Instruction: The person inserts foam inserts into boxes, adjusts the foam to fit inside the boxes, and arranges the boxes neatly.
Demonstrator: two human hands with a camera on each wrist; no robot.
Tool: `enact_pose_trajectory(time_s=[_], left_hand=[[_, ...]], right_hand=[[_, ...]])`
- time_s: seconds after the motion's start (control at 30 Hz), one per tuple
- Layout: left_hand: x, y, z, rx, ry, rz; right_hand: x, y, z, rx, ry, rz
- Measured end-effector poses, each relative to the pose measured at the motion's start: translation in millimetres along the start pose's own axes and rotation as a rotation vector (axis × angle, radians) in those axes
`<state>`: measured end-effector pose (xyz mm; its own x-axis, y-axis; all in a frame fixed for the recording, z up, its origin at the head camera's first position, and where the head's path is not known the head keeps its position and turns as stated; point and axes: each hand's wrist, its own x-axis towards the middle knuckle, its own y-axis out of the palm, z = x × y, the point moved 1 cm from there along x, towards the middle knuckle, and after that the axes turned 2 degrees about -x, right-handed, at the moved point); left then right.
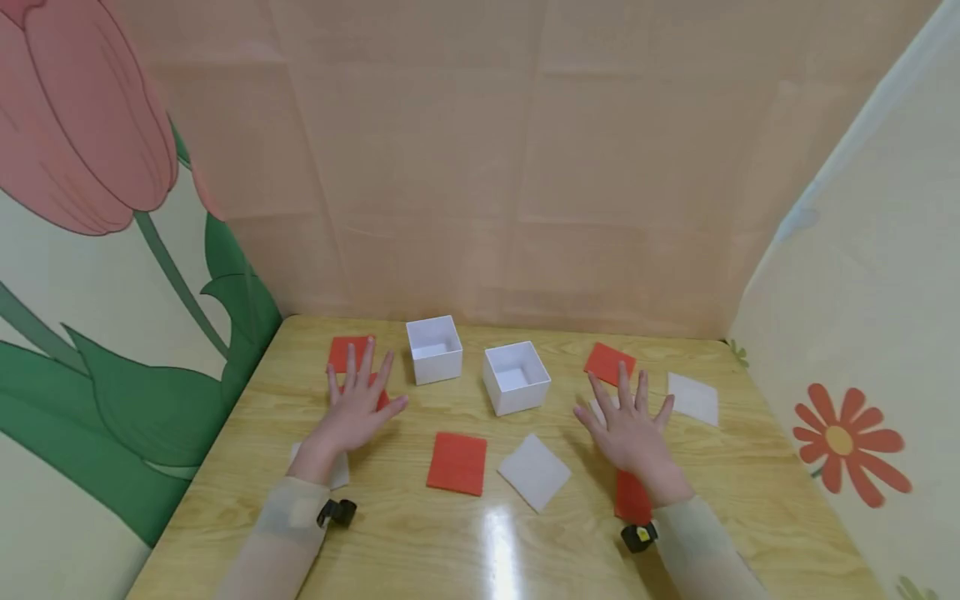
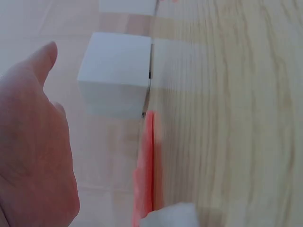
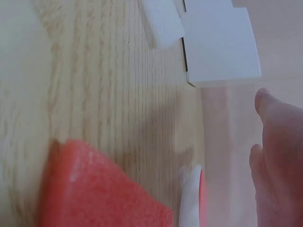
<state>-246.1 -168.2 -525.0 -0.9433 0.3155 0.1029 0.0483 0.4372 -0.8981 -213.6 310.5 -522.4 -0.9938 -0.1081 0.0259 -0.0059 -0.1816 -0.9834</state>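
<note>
My left hand (image 1: 360, 410) hovers with spread fingers over the left side of the table, holding nothing. Beneath it lie red square pads, one (image 1: 347, 352) at the back and another (image 1: 382, 392) mostly hidden by the hand. A white pad (image 1: 339, 472) pokes out under the left wrist. On the right, my right hand (image 1: 633, 425) is likewise spread above the table, holding nothing. It partly covers a white pad (image 1: 600, 408), and a red pad (image 1: 632, 497) shows below its wrist. Behind its fingertips lies another red pad (image 1: 610, 363).
Two open-topped white boxes stand at the back middle, the left box (image 1: 437, 367) slightly farther off than the right box (image 1: 517, 393). In front lie a red pad (image 1: 457, 463) and a turned white pad (image 1: 535, 472). Another white pad (image 1: 693, 398) lies far right on the wooden table (image 1: 420, 550).
</note>
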Motion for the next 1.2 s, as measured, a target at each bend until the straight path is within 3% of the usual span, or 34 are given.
enact_pose_trajectory(time_s=[0.23,0.6,0.77,0.97,1.2], left_hand=[[-2.8,-0.2,-8.1,-0.043,0.049,-0.022],[-0.7,-4.3,-43.9,-0.224,0.175,-0.080],[-0.2,3.7,-64.1,-0.435,0.217,-0.141],[8.2,17.2,-99.2,-0.717,0.303,-0.170],[26.1,39.6,-126.8,-0.842,0.214,-0.192]], right_hand=[[1,-0.4,-1,0.026,-0.006,-0.002],[6,-6.9,-12,0.080,-0.052,-0.063],[3,-9.7,-19,0.146,-0.093,-0.055],[7,-12.3,-31,0.329,-0.103,-0.079],[7,-21.5,-46,0.410,-0.131,-0.127]])
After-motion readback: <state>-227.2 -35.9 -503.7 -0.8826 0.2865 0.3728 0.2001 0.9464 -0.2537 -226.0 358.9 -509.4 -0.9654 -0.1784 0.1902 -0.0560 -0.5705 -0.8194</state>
